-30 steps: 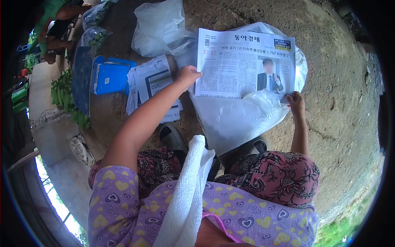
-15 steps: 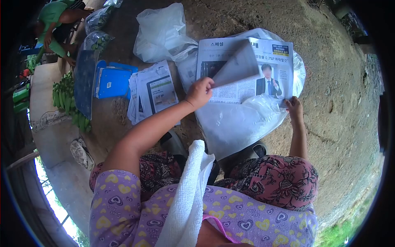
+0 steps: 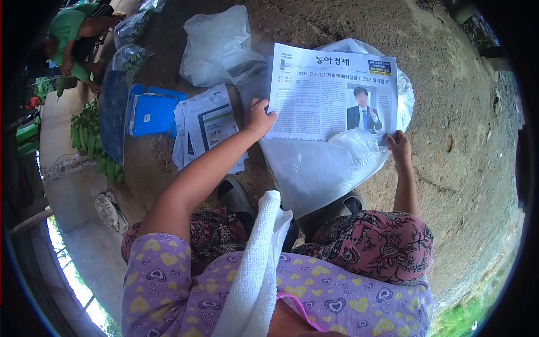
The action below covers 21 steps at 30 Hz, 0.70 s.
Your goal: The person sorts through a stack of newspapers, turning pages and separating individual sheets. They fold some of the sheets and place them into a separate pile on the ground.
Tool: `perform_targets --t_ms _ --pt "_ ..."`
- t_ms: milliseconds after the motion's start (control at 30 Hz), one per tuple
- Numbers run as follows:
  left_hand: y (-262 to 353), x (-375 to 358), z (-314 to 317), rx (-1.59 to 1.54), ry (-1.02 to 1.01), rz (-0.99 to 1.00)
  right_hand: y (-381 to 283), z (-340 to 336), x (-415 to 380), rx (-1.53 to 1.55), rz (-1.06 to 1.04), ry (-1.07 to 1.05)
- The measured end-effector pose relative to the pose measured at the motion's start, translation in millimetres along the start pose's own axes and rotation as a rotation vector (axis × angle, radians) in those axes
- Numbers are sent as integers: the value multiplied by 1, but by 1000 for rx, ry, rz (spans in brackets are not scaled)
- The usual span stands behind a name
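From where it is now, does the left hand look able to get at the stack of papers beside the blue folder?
Probably yes. The left hand rests on the newspaper's left edge, and the stack of papers lies just beside it on the ground, with nothing between them.

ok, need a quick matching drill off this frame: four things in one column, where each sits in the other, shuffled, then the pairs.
Things:
1. newspaper
2. blue folder
3. white towel
4. green bananas

Places:
A. draped down the person's front
B. far left, on the concrete ledge
C. between the left hand and right hand, over a clear plastic bag
D. left of the paper stack

Pairs: 1-C, 2-D, 3-A, 4-B
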<state>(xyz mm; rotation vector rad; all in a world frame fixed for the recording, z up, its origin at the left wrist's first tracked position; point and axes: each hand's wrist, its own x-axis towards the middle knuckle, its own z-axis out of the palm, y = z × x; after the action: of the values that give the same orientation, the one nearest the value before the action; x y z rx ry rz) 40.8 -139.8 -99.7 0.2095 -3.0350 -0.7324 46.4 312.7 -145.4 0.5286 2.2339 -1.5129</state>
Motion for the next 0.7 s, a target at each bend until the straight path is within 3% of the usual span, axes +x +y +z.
perform_targets --t_ms 100,200,300,400,700 --pt "6 1 -7 -9 -47 68 0 0 1 -3 12 1" --pt "22 0 -13 -138 -186 -200 -2 3 -1 12 10 37" --pt "30 0 -14 -141 -215 -289 -3 4 -2 26 -4 48" --pt "21 0 -8 4 -68 -84 -2 3 -2 49 -17 50" --pt "12 -1 -1 -94 -163 -141 -1 1 -1 -1 -24 37"
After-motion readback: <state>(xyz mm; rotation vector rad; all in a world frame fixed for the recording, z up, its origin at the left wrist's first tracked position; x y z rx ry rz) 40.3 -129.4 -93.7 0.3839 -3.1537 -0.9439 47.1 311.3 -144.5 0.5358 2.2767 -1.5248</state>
